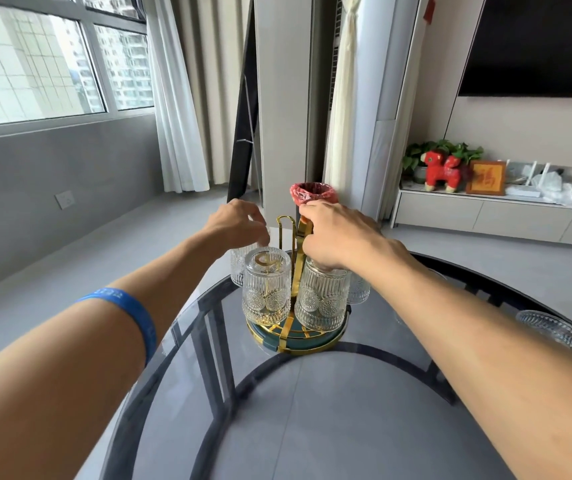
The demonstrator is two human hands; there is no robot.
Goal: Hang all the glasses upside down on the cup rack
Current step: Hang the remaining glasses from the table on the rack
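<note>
Living room: window, curtains, dark glass table (329, 410). On table: gold rack (296, 327) with teal base. Hung upside down on it: front glass (266, 285), second glass (322, 299) to its right, two more partly hidden behind. Loose glass (553, 331) at table's right edge, well apart. Left hand (239, 223), blue wristband (128, 313) on forearm, fingers curled on rear-left glass (238, 268). Right hand (336, 233) closed around rack's central handle (286, 223).
</note>
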